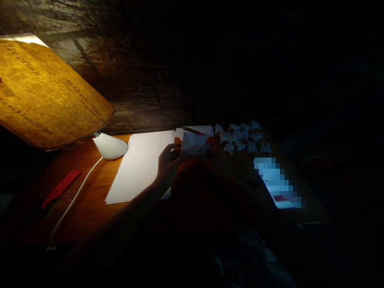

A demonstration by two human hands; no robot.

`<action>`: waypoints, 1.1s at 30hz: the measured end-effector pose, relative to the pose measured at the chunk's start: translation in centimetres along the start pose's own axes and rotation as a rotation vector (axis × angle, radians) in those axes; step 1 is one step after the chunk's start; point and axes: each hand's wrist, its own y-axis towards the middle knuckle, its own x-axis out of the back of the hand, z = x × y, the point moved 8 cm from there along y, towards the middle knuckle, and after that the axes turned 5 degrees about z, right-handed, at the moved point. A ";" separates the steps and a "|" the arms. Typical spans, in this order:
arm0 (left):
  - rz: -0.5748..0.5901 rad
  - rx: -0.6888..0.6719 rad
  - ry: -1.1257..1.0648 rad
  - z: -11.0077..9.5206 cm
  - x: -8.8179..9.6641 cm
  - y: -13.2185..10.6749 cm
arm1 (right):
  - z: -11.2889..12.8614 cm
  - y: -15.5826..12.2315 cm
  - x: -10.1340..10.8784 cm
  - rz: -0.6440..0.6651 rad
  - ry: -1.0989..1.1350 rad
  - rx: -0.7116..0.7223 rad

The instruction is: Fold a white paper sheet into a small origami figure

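Note:
A folded piece of white paper [192, 143] is held up between both hands over the middle of the desk. My left hand [168, 160] grips its left edge, fingers closed on it. In deep shadow, my right hand [214, 154] is at the paper's right side, fingers bent toward it; their detail is hard to make out. Behind the hands lies a knife or scissors with a dark blade and red handle [212, 139], resting over more white paper [207, 129]. A large stack of white sheets [144, 164] lies left of my left hand.
Several folded paper figures [240, 138] stand at the back right. A lit phone [277, 186] lies at the right. On the left are a lamp base [111, 147] with a printed shade [54, 96], its white cord [75, 196] and a red power strip [61, 188]. A stone wall rises behind.

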 end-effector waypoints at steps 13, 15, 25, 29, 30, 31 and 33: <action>0.083 0.134 0.085 0.8 -0.7 -0.4 | 0.8 -0.7 -0.1 0.022 0.034 -0.002; 0.093 0.148 0.090 0.8 -0.8 -0.5 | 0.8 -0.7 -0.1 0.016 0.008 -0.026; 0.007 0.081 0.181 0.2 -0.3 -0.6 | 1.1 -0.9 0.9 -0.106 -0.110 -0.039; 0.041 0.093 0.142 0.3 -0.3 -0.5 | 1.4 -1.1 0.6 -0.050 -0.049 -0.020; 0.049 0.096 0.126 0.4 -0.3 -0.5 | 1.4 -1.1 0.5 -0.026 -0.034 -0.015; 0.060 0.100 0.114 0.5 -0.3 -0.6 | 1.3 -1.1 0.3 -0.009 -0.032 -0.010; 0.075 0.104 0.105 0.7 -0.4 -0.6 | 1.3 -1.1 0.3 -0.005 -0.055 -0.001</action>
